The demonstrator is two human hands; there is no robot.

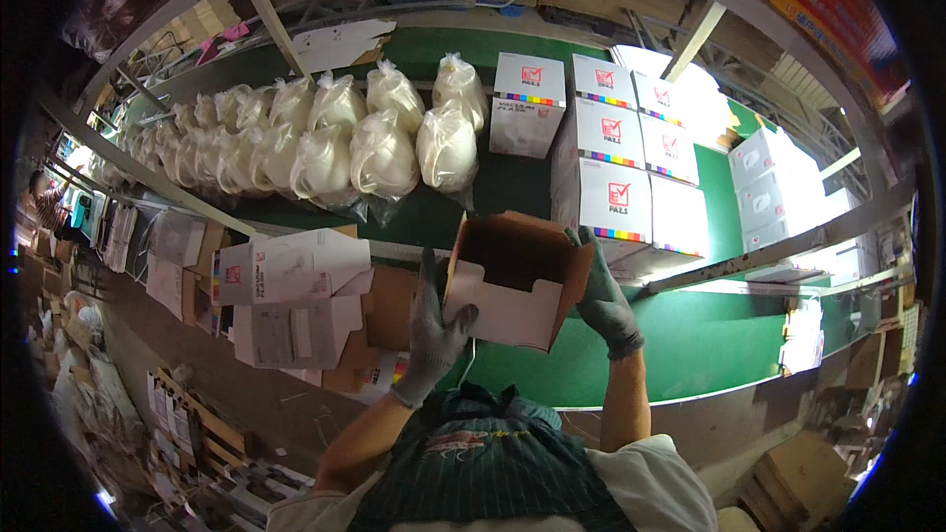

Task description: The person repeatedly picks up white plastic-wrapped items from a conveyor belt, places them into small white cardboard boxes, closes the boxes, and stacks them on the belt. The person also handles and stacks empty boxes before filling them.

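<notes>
An open cardboard box (pixel 514 310), white outside and brown inside, is held between my two gloved hands over the green work surface. Its mouth tips up towards me, and the inside is dark, with no contents that I can make out. My left hand (pixel 434 329) grips the left wall, thumb across the white front panel. At the right wall is my right hand (pixel 607 303), its fingers partly hidden behind the brown flap. Just beyond the box stand several white rounded jugs in clear plastic bags (pixel 448 146), set in two rows running left.
White printed cartons (pixel 612 196) stand stacked to the right of the box. Flattened cartons (pixel 295 266) lie at the left. A metal frame bar (pixel 754 258) crosses the right side. More cartons (pixel 765 185) stand farther right. A person (pixel 50 199) is at the far left.
</notes>
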